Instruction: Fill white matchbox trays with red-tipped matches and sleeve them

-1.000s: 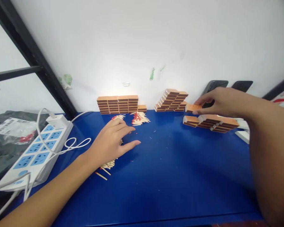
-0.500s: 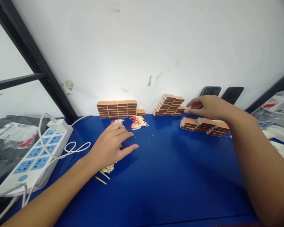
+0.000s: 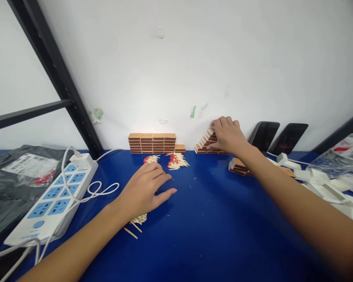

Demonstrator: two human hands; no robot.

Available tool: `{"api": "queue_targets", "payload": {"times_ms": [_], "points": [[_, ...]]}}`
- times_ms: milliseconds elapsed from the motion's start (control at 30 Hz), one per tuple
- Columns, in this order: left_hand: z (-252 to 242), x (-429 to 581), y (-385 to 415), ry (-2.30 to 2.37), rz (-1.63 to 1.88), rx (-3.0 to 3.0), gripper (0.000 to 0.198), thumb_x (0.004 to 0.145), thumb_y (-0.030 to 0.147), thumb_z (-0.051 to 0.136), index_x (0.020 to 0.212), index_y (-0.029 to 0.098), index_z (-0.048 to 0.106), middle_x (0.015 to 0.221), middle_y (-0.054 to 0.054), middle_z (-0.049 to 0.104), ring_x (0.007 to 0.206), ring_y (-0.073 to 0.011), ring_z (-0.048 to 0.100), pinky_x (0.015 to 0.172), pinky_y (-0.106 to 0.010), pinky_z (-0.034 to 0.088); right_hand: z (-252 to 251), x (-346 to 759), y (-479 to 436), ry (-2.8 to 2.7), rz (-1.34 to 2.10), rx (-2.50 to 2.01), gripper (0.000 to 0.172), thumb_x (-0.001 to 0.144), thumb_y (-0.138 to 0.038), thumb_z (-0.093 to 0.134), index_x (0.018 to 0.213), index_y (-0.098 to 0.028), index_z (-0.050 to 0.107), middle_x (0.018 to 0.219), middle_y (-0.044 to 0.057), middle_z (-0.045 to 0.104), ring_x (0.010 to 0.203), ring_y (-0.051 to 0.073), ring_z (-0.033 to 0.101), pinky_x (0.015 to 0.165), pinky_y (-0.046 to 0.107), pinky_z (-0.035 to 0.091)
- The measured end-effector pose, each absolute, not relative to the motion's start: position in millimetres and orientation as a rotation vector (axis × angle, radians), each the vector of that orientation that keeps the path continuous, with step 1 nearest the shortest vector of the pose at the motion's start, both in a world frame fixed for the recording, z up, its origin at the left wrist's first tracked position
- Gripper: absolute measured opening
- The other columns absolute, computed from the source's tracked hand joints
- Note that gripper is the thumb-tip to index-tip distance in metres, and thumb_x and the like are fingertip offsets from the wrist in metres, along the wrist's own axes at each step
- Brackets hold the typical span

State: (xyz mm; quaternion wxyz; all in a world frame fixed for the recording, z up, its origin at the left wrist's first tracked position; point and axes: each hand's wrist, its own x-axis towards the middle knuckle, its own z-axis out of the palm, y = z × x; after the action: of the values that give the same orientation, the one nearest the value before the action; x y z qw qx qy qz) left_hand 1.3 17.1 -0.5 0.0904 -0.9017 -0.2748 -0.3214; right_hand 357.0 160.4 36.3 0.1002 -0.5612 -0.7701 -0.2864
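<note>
My left hand (image 3: 147,187) rests over a heap of loose matches (image 3: 139,219), with its thumb and fingers apart and nothing between them. Part of the heap is hidden under the palm. Against the wall, my right hand (image 3: 228,135) has its fingers and thumb bent round the stepped stack of matchboxes (image 3: 204,141), covering its right side. Below my right forearm lies a second, slanted group of matchboxes (image 3: 237,166), partly hidden. A neat block of matchboxes (image 3: 152,143) stands against the wall further left. Two small piles of red-headed matches (image 3: 176,161) lie before it.
A white power strip (image 3: 54,196) with cables and a dark plastic bag (image 3: 6,196) occupy the left. Two black phones (image 3: 264,136) lean on the wall at right, near several white matchbox trays (image 3: 319,176). The blue tabletop (image 3: 200,235) bears a few match splinters.
My right hand has moved left from above the slanted matchboxes to the stepped stack and closed round it. The left hand stays over the matches. The view has shifted slightly.
</note>
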Motion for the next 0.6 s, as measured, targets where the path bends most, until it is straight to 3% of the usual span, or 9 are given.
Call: {"api": "queue_targets", "payload": {"times_ms": [267, 600], "points": [[1, 0, 16, -0.820, -0.938, -2.681, 0.029, 0.104, 0.040, 0.069, 0.113, 0.014, 0.076, 0.093, -0.006, 0.074, 0.099, -0.0242, 0.066, 0.092, -0.041, 0.057, 31, 358, 162, -2.273, -0.911, -1.694, 0.060, 0.092, -0.056, 0.071, 0.130, -0.015, 0.051, 0.126, 0.023, 0.061, 0.118, 0.042, 0.052, 0.094, 0.048, 0.040], [0, -1, 18, -0.821, -0.956, -2.669, 0.029, 0.105, 0.042, 0.067, 0.113, 0.015, 0.076, 0.092, -0.007, 0.074, 0.098, -0.0237, 0.067, 0.089, -0.041, 0.058, 32, 365, 157, -2.280, -0.860, -1.614, 0.061, 0.091, -0.052, 0.062, 0.135, -0.013, 0.051, 0.126, 0.024, 0.062, 0.116, 0.041, 0.054, 0.089, 0.047, 0.042]]}}
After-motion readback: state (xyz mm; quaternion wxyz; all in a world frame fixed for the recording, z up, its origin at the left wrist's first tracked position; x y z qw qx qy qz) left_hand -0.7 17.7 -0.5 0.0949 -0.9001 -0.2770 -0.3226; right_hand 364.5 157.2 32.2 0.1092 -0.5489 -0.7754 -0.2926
